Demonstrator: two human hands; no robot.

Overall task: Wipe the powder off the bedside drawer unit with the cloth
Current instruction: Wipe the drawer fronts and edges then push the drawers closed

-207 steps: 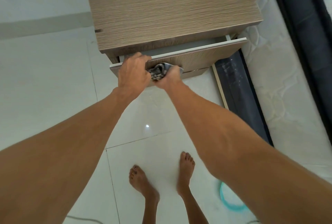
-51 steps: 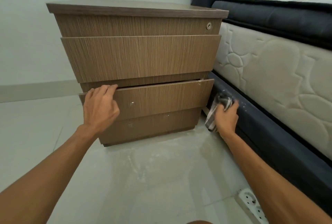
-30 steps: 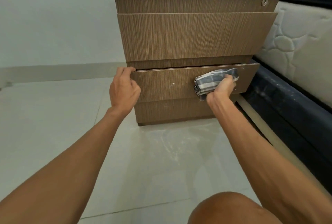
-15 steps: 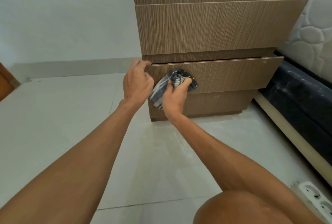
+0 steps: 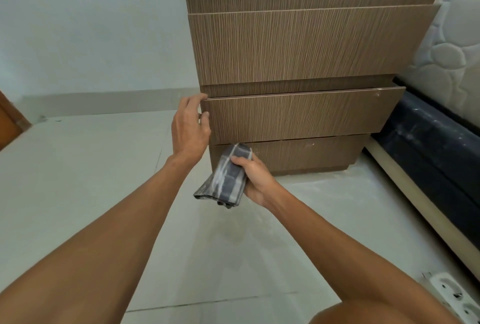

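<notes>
The right hand [image 5: 255, 179] is gripping the folded checked cloth [image 5: 224, 178], fingers clenched around it, its long axis slanting from the drawer unit's [image 5: 298, 45] plinth down-left toward the floor [image 5: 78, 180]. The left hand [image 5: 188, 127], fingers loosely spread, is touching the lower drawer's [image 5: 298, 116] left edge.

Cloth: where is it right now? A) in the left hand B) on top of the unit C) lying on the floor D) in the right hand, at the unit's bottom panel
D: the right hand grips the checked cloth against the bottom panel.
</notes>
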